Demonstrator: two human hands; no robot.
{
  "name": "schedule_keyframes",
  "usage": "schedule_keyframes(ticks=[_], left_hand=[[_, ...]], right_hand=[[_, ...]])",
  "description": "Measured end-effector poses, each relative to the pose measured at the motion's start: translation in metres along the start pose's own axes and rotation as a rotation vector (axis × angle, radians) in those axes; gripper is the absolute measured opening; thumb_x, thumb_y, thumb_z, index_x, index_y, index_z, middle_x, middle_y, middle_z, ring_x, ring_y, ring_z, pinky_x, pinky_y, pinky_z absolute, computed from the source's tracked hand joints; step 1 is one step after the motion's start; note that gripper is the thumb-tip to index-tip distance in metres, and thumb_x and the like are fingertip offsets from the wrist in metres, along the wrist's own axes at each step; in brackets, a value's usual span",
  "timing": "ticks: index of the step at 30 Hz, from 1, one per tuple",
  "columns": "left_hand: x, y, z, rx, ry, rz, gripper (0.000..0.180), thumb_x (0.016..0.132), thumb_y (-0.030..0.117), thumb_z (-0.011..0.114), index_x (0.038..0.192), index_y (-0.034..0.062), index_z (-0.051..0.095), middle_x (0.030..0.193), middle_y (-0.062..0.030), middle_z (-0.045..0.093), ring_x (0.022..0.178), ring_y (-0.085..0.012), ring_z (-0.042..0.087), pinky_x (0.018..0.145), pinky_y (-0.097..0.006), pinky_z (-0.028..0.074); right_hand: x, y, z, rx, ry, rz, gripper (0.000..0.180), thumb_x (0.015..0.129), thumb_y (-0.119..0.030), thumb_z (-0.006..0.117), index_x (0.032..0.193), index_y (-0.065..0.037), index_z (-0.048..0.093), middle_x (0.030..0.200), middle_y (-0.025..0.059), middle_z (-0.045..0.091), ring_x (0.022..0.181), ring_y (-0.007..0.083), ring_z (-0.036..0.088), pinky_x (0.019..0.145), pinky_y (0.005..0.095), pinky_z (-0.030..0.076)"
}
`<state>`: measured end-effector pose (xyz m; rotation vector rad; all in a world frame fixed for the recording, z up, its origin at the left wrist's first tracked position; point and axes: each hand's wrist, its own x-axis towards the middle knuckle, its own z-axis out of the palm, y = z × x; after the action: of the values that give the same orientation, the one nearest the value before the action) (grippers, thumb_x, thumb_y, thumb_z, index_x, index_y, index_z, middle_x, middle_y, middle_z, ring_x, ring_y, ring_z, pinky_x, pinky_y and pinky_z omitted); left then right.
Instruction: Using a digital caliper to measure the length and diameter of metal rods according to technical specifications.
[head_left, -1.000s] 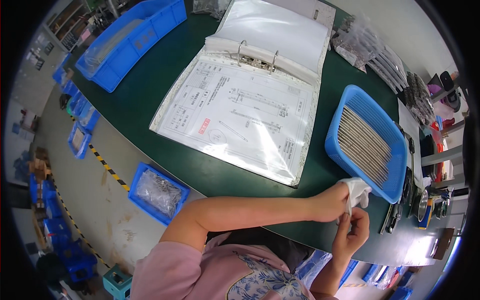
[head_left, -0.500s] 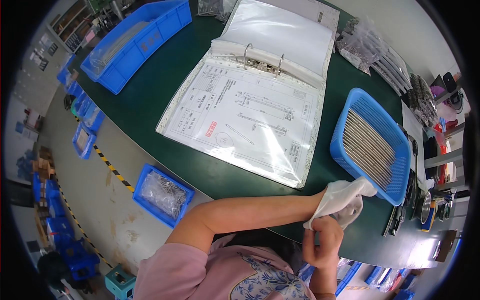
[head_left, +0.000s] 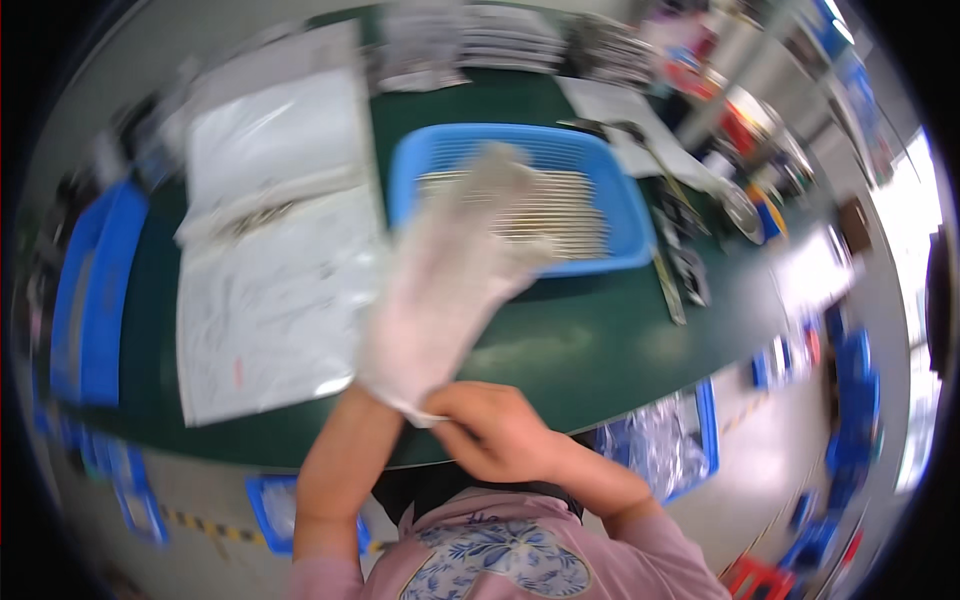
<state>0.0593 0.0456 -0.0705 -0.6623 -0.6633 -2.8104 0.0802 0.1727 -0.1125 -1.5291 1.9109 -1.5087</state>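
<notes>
A white cloth glove (head_left: pixel 420 300) covers my left hand (head_left: pixel 450 250), which is raised over the green tabletop and smeared by motion. Its fingers look stretched out, with the thumb apart, in front of the blue basket. My bare right hand (head_left: pixel 495 425) pinches the glove's cuff at my left wrist. Behind the gloved hand, the blue plastic basket (head_left: pixel 632 235) holds a row of thin metal rods (head_left: pixel 570 215), partly hidden by the fingers. To the left lies an open ring binder (head_left: pixel 275 310) with drawing sheets in clear sleeves.
A long blue bin (head_left: pixel 90 310) stands at the table's left. Calipers (head_left: pixel 688 270) and other long tools lie right of the basket. Bagged parts (head_left: pixel 510 45) line the back. Below the table edge are a blue crate (head_left: pixel 708 430) with plastic bags and a red stool (head_left: pixel 757 580).
My view has swung right, bringing the basket to the middle. The glove, bunched around my left hand before, is now drawn out along it, with my right hand at the cuff.
</notes>
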Motion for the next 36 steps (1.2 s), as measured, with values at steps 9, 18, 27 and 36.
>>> schedule_keyframes(ticks=[9,18,27,36], left_hand=[[0.033,-0.017,0.023,-0.009,0.162,-0.355,0.069,0.086,0.061,0.026,0.138,0.0166,0.031,0.142,-0.0091,0.028,0.13,-0.0329,0.026,0.105,-0.049,0.018],[0.03,-0.001,0.026,0.329,0.258,-0.463,0.082,0.077,0.073,0.028,0.142,0.0234,0.022,0.145,-0.0104,0.022,0.13,-0.0317,0.026,0.103,-0.045,0.021],[0.041,0.013,0.046,0.624,0.294,0.05,0.08,0.083,0.067,0.024,0.141,0.0107,0.023,0.143,-0.0174,0.023,0.132,-0.0314,0.021,0.107,-0.042,0.013],[0.043,0.016,0.021,0.11,0.26,0.044,0.069,0.086,0.054,0.043,0.135,0.0079,0.03,0.142,-0.0193,0.018,0.132,-0.0332,0.019,0.104,-0.044,0.025]], right_hand=[[0.008,-0.008,-0.016,-0.17,0.068,-0.137,0.019,0.073,-0.003,0.054,0.092,-0.003,0.05,0.077,0.0134,0.056,0.072,0.0336,0.056,0.059,0.042,0.044],[0.005,-0.018,-0.032,-0.38,0.235,-0.219,0.02,0.066,-0.001,0.055,0.085,-0.005,0.053,0.068,0.0079,0.052,0.061,0.0277,0.053,0.051,0.0384,0.041],[0.022,-0.041,-0.019,-0.339,0.338,-0.321,0.016,0.061,-0.004,0.054,0.075,-0.006,0.045,0.063,0.0072,0.046,0.056,0.0272,0.05,0.048,0.0373,0.039],[0.038,-0.017,0.008,-0.07,0.273,-0.333,0.016,0.062,-0.007,0.051,0.073,-0.003,0.041,0.06,0.0136,0.045,0.056,0.0365,0.048,0.048,0.0435,0.037]])
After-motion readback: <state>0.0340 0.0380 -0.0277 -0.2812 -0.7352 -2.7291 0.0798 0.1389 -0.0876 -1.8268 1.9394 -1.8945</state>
